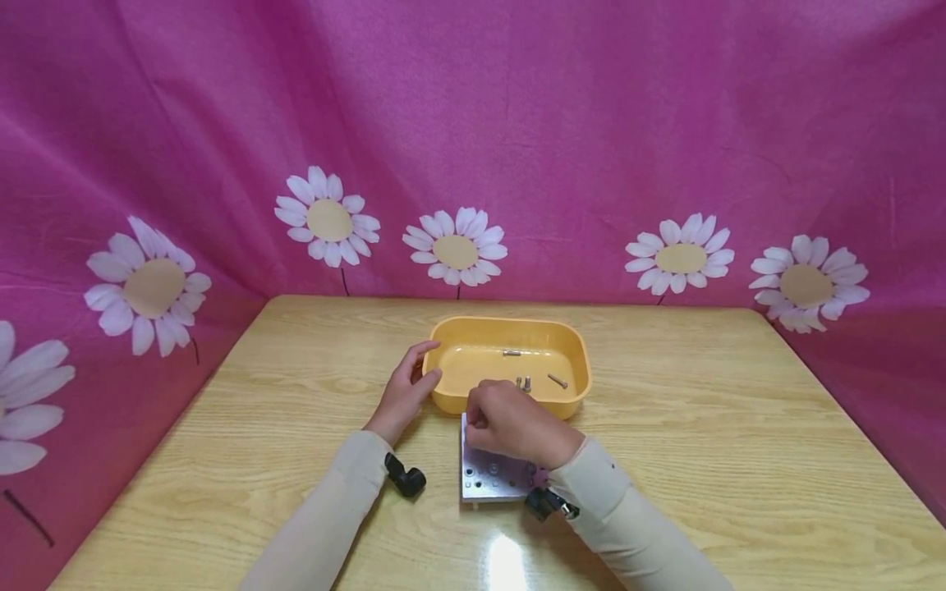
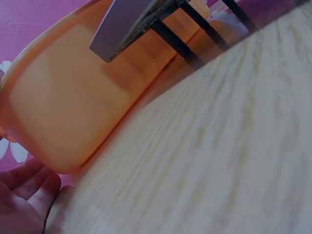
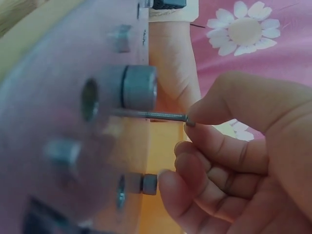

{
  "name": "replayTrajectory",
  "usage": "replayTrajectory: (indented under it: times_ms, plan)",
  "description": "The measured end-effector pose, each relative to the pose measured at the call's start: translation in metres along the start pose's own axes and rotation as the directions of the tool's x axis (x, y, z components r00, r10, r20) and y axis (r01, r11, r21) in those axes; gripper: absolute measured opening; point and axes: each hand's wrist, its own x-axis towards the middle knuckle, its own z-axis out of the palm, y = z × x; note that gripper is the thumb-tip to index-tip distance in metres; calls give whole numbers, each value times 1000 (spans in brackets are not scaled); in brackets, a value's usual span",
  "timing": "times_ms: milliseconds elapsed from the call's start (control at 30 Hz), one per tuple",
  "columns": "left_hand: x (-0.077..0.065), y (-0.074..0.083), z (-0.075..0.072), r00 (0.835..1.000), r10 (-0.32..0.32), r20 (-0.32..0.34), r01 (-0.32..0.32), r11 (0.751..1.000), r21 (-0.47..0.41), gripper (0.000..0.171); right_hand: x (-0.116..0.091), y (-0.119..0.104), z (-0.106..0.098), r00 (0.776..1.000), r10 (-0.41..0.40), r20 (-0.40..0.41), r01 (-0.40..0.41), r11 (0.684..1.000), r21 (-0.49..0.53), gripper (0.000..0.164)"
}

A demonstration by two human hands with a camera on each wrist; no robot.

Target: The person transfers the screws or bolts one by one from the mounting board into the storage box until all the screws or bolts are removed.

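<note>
My right hand (image 1: 521, 423) is over a metal plate (image 1: 493, 491) with rows of holes. Thumb and forefinger pinch the head of a thin screw (image 3: 165, 116) in the right wrist view, its threaded shank pointing at the plate. Beside that shank a thick bolt head (image 3: 140, 87) stands out from the plate, and a smaller bolt head (image 3: 149, 184) is near the other fingertips. My left hand (image 1: 405, 392) grips the left end of a yellow tray (image 1: 443, 400), fingers and thumb at its rim. In the head view the right hand hides the pinched screw.
Several loose screws, one a long screw (image 1: 557, 381) and one a short screw (image 1: 512, 353), lie inside the tray. Threaded bolts (image 2: 170, 38) stick out below the plate over the wooden table (image 1: 739, 460). A pink curtain (image 1: 562, 123) with daisies surrounds the table's back and sides.
</note>
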Motion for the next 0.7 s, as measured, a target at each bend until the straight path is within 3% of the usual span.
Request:
replayTrajectory:
  times_ms: [433,700]
  plan:
    - [0,-1,0,1000,-4,-5,4,1000,17,50,0,2,-4,1000,21,-7,-21,999,26,6]
    - [16,-32,-2,1000,7,-26,-7,1000,4,47,0,1,-5,1000,7,-17,-6,1000,26,5]
